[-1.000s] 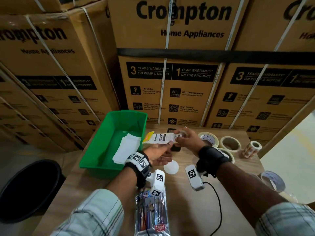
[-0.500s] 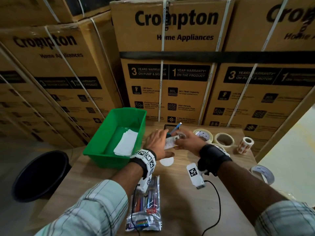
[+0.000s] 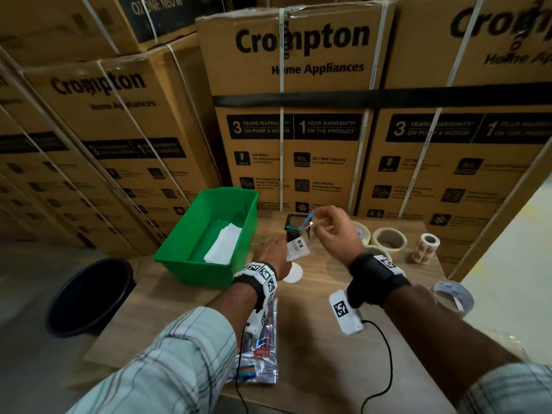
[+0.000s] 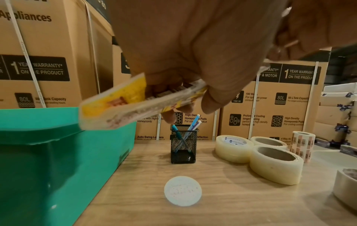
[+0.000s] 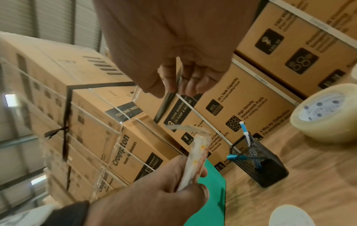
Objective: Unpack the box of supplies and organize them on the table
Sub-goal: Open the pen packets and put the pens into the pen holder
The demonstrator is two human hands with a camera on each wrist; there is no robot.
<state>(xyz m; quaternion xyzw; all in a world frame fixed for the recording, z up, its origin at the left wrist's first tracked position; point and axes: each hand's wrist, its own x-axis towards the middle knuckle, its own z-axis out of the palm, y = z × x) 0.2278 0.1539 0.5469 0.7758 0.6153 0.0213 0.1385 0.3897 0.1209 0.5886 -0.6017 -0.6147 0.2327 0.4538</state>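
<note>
Blue pen point(image 3: 308, 220) now out of packet point(image 3: 296, 248) — right hand point(image 3: 334, 231) pinches it, raised above mesh cup point(image 3: 294, 231) at frame centre; left hand point(image 3: 276, 252) grips emptied packet lower — pen ready for cup.

Your right hand point(image 5: 173, 50) fills the top of the view at twelve o'clock, its fingers point(image 5: 195, 85) pinched together on something thin and blurred. At six o'clock your left hand point(image 5: 154, 197) grips a pale, yellow-flecked packet point(image 5: 195, 159) that rises toward the centre. At four o'clock a black mesh pen holder point(image 5: 260, 165) stands on the wooden counter point(image 5: 318, 183) with blue and white pens point(image 5: 244, 133) in it. A tape roll point(image 5: 326, 113) lies at three o'clock. Strapped cartons point(image 5: 92, 122) fill the nine o'clock side.
</note>
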